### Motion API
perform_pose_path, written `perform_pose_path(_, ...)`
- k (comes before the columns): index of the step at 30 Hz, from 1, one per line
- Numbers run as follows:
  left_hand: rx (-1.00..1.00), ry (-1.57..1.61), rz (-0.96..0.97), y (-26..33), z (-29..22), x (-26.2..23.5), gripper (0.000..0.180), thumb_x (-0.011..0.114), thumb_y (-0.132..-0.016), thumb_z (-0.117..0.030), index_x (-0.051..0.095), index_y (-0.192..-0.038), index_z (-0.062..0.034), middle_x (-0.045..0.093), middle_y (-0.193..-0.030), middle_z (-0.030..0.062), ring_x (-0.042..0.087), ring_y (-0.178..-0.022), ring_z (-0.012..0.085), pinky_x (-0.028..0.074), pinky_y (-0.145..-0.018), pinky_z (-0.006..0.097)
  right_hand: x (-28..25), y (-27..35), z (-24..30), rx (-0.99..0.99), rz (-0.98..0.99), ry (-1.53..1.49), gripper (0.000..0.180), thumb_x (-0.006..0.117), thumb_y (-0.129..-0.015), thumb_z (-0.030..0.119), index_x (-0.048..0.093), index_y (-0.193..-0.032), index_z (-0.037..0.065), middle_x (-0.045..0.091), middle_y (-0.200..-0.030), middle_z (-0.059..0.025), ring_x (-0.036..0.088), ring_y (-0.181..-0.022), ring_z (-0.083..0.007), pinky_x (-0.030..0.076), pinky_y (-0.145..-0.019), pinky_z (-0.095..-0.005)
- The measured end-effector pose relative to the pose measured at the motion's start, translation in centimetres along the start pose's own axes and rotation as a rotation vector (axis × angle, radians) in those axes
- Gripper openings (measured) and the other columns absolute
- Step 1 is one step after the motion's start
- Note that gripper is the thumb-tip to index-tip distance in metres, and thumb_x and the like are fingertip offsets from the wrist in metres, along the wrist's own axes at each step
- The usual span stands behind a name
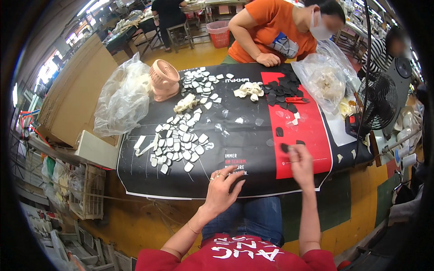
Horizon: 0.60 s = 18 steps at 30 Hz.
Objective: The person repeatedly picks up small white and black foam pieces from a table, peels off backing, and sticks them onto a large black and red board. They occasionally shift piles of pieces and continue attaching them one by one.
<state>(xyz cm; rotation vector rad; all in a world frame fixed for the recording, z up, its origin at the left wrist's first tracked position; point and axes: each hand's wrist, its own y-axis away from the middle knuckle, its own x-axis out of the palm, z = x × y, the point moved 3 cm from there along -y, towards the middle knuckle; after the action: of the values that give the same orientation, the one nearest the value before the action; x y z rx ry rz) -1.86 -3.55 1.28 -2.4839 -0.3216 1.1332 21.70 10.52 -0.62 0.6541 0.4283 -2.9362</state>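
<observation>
We're in a workshop here: small white pieces (186,137) heaped left, a co-worker (266,25) far side, strip lights (85,7) glowing far left!

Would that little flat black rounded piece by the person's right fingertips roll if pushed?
That black piece would probably slide rather than roll, because it looks flat. It's likely light, being so small beside the right hand. Blur hides how stiff it is.

A small, rounded black piece (285,147), slightly blurred, is at the right hand's (300,159) fingertips
</observation>
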Motion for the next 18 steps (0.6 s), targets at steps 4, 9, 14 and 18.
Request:
perform_pose_path(4,0.028,-0.048,0.067,-2.3,1.1,1.8,0.044,0.074,-0.086,-0.016,0.062,-0.126,-0.0053,0.059,-0.133,0.0136,0.058,-0.119,0.0321,0.042,-0.099,0.045,7.2,-1.1,2.6,-0.163,0.276,0.15,0.019,0.065,-0.094,0.02,0.069,-0.103,0.004,0.063,-0.099,-0.0127,0.061,-0.098,-0.0293,0.047,-0.083,-0.0421)
perform_pose_path(9,0.075,-0.268,0.303,-4.5,3.2,4.5,0.061,0.066,-0.094,-0.035,0.048,-0.143,-0.003,0.045,-0.152,0.0157,0.044,-0.138,0.0319,0.035,-0.11,0.048,5.4,-2.2,1.7,-0.1,-0.003,0.496,0.027,0.068,-0.092,0.027,0.068,-0.109,0.007,0.061,-0.106,-0.0118,0.059,-0.104,-0.0306,0.044,-0.088,-0.0445)
perform_pose_path(14,0.056,-0.204,0.41,-4.8,4.9,3.8,0.061,0.066,-0.094,-0.035,0.048,-0.144,-0.0066,0.042,-0.155,0.0138,0.039,-0.144,0.031,0.028,-0.116,0.05,-0.3,-3.0,-0.6,0.0,-0.05,0.636,0.034,0.07,-0.091,0.031,0.069,-0.113,0.006,0.061,-0.11,-0.0122,0.057,-0.104,-0.0307,0.044,-0.087,-0.0439)
perform_pose_path(18,0.082,-0.106,0.391,-6.1,6.5,2.7,0.05,0.066,-0.094,-0.035,0.056,-0.132,-0.0044,0.049,-0.148,0.0151,0.044,-0.139,0.0326,0.032,-0.113,0.052,1.9,-3.9,-0.2,-0.187,0.013,0.642,0.03,0.071,-0.089,0.03,0.072,-0.109,0.007,0.061,-0.107,-0.008,0.057,-0.101,-0.0277,0.043,-0.083,-0.0414)
